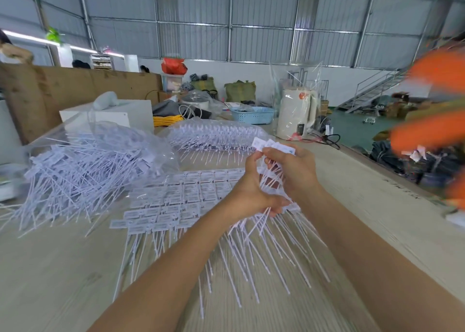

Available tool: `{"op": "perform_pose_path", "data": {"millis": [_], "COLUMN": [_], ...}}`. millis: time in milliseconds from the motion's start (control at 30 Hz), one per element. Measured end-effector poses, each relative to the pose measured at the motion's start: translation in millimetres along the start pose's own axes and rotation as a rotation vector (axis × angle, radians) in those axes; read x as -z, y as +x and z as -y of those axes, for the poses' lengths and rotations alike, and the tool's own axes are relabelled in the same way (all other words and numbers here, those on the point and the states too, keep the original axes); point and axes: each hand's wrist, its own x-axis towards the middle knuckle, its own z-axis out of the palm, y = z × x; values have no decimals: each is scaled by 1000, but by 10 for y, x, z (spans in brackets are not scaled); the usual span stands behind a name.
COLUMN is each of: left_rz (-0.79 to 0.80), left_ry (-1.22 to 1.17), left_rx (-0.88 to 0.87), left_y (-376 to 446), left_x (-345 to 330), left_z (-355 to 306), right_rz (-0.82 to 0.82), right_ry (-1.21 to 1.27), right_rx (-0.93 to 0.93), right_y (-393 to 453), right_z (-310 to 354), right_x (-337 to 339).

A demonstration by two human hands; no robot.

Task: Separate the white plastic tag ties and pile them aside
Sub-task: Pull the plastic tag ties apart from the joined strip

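Both hands hold one joined strip of white tag ties (270,233) above the table, tails fanning down toward me. My left hand (254,193) grips the strip's lower end. My right hand (294,168) curls round the upper end, with flat label heads (266,144) sticking out above its fingers. Under the hands lie joined sheets of tag ties (176,200), heads in rows. A loose pile of separated ties (75,175) spills from a clear bag at the left.
Another clear bag of tag ties (216,135) lies behind the sheets. A white kettle in plastic wrap (297,112), a blue basket (253,115) and a white box (108,112) stand at the back. The table's right edge (392,173) runs diagonally. Blurred orange shapes (432,105) fill the right.
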Motion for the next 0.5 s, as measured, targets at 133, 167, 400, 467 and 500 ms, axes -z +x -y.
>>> {"op": "perform_pose_path", "data": {"millis": [133, 167, 400, 467, 500], "left_rz": [-150, -181, -193, -211, -227], "left_ry": [431, 525, 656, 708, 724], "left_rx": [-129, -166, -217, -187, -171], "left_y": [34, 28, -157, -258, -317], "left_x": [-16, 6, 337, 459, 509], "left_z": [-148, -174, -265, -208, -177], "right_rz": [-60, -50, 296, 291, 253], "right_ry": [48, 17, -38, -52, -51], "right_rx": [27, 28, -44, -38, -28], "right_y": [46, 53, -14, -102, -146], "right_z": [142, 181, 220, 135, 84], "right_x": [-45, -57, -158, -317, -406]}}
